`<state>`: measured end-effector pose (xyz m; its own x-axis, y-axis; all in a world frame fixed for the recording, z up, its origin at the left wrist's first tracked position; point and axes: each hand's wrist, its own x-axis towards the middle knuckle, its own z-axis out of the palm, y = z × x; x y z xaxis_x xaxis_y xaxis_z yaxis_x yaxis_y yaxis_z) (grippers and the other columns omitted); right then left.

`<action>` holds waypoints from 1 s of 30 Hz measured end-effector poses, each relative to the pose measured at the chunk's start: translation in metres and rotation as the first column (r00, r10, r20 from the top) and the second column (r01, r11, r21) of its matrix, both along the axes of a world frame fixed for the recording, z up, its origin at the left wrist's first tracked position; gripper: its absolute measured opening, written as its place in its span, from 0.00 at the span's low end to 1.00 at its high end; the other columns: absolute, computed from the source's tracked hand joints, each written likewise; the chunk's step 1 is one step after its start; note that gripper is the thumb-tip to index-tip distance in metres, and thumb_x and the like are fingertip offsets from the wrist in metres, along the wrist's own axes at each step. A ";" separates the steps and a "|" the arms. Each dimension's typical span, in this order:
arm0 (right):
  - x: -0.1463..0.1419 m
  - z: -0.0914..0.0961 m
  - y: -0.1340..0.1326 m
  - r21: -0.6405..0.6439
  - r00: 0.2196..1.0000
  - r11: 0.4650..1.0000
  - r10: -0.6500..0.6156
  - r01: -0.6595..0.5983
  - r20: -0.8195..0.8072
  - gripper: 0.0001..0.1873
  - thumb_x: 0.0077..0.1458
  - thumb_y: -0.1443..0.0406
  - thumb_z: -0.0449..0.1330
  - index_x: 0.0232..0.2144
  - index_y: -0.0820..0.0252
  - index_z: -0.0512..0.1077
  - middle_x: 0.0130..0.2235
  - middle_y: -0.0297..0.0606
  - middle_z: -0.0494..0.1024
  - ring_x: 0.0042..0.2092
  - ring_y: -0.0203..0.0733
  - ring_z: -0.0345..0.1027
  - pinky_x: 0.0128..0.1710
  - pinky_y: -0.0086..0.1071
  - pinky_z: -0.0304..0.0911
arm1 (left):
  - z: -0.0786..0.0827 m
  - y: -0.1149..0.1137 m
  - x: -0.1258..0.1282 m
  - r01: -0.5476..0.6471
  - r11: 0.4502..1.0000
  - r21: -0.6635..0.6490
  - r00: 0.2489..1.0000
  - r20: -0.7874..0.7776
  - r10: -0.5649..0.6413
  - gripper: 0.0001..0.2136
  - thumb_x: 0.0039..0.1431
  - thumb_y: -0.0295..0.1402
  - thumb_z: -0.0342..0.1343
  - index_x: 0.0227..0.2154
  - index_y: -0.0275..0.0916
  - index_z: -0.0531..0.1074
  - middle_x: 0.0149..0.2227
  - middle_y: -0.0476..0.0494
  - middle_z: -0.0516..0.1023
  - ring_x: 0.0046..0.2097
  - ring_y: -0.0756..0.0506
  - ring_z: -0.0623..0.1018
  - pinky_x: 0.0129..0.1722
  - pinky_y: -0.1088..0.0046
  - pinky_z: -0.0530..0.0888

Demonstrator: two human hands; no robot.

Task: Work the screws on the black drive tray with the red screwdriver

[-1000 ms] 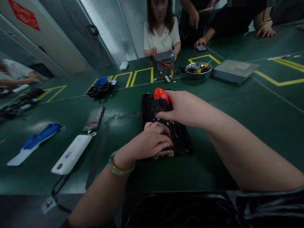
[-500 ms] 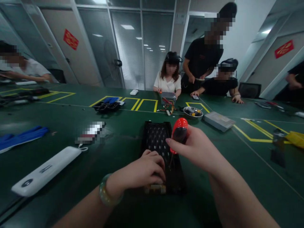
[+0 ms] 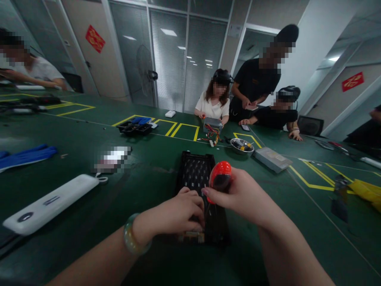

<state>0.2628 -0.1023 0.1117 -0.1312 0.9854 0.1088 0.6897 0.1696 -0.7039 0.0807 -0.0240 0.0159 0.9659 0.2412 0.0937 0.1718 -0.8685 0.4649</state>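
Note:
A long black case (image 3: 195, 169), with a perforated grid pattern on its upper part, lies lengthwise in front of me on the green table. Over its lower left side are the bent fingers of my left hand (image 3: 178, 212), holding it against the table; a brownish strip shows just below them. My right hand (image 3: 242, 192) grips the red and black handle of a screwdriver (image 3: 222, 176), which points down at the right part of the case. The tip is too dark and blurred to make out.
To the left lie a long white device (image 3: 56, 202), a pixelated phone-like object (image 3: 114, 157) and blue gloves (image 3: 29, 155). Beyond the case stand a metal bowl (image 3: 242, 147) of small parts and a grey box (image 3: 272, 159). Several people are around the far side.
My right hand and the screwdriver have come slightly lower and to the left over the case. My left hand stays on the case. The camera view has tilted a little.

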 end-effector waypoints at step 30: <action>0.000 -0.005 0.003 -0.163 0.994 0.981 0.097 -0.104 -0.051 0.17 0.50 0.54 0.68 0.36 0.59 0.73 0.35 0.32 0.77 0.36 0.38 0.69 0.35 0.29 0.63 | -0.001 -0.003 -0.001 -0.026 0.998 0.056 0.999 -0.027 0.027 0.04 0.58 0.36 0.62 0.35 0.44 0.78 0.41 0.49 0.78 0.46 0.44 0.72 0.52 0.65 0.61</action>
<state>0.2627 -0.0992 0.1065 -0.2295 0.9722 -0.0468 0.6438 0.1156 -0.7564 0.0801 -0.0267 0.0149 0.9617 0.2618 0.0808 0.2072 -0.8879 0.4107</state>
